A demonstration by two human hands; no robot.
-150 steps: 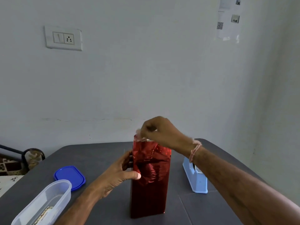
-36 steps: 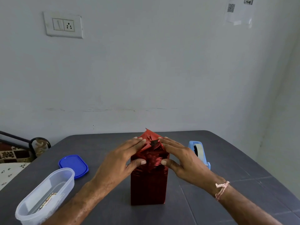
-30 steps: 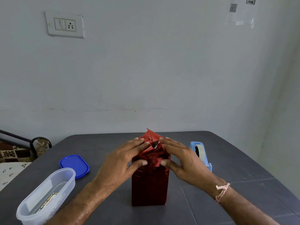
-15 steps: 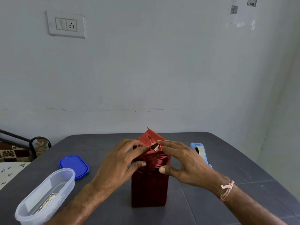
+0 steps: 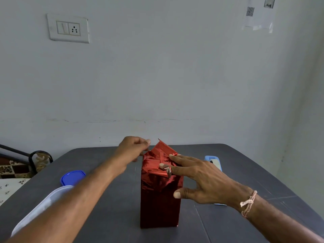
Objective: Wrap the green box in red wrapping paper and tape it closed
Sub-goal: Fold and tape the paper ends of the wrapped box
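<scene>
2 hands work at the top of the box (image 5: pixel 159 204), which stands upright in the middle of the desk (image 5: pixel 112 218), its long axis vertical and its body fully covered in red wrapping paper (image 5: pixel 152 183); no green shows.

The right hand (image 5: pixel 201 178) is spread wide. Its straight fingers (image 5: pixel 177 157) press the folded paper down on the top right, and its thumb rests against the box's near right edge lower down. The left hand (image 5: pixel 133 148) is lifted just beside the top left corner, fingers curled and fingertips drawn together. I cannot tell whether it pinches a strip of tape, an edge of paper, or nothing.

1 pointed flap (image 5: pixel 162 147) at the back rises above the folds, between the 2 hands and nearer the left fingertips. That flap seems to be what the next move turns on: it probably has to come forward and down onto the top, under or beside the right fingers.

The tape dispenser (image 5: pixel 213 159) sits behind the right hand, close to the box's right side, so the right hand is nearer to it.
</scene>
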